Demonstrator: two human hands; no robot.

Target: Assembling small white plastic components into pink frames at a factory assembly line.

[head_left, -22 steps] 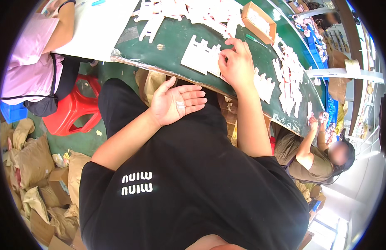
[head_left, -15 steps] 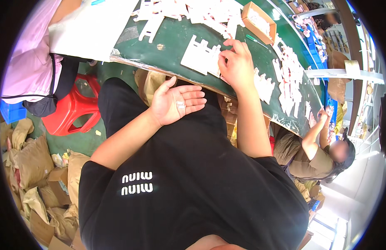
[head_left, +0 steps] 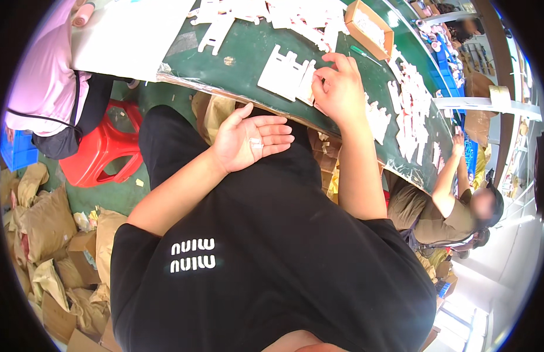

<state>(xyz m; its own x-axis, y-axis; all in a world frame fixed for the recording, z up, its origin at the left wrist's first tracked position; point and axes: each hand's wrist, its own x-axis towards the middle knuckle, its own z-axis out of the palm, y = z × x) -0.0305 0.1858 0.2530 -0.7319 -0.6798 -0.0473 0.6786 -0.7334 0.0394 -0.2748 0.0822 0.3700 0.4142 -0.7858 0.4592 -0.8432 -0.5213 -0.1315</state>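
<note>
My left hand (head_left: 245,141) is turned palm up, its fingers stretched out just in front of the table edge. A few tiny white pieces (head_left: 255,142) rest on that palm. Over the green table, my right hand (head_left: 340,88) has its thumb and fingers curled together at the right end of a row of flat white notched plastic panels (head_left: 279,73). Whatever the right fingertips pinch is too small or hidden to make out.
Beyond the right hand are a cardboard box (head_left: 370,29) of small white parts and a green-handled screwdriver (head_left: 364,53). White parts (head_left: 409,111) pile up at right and at the far side. A red stool (head_left: 102,152) stands left; co-workers are on both sides.
My right hand has shifted slightly right relative to the panels, and more of the row's right end shows. The left hand stays palm up with the tiny pieces.
</note>
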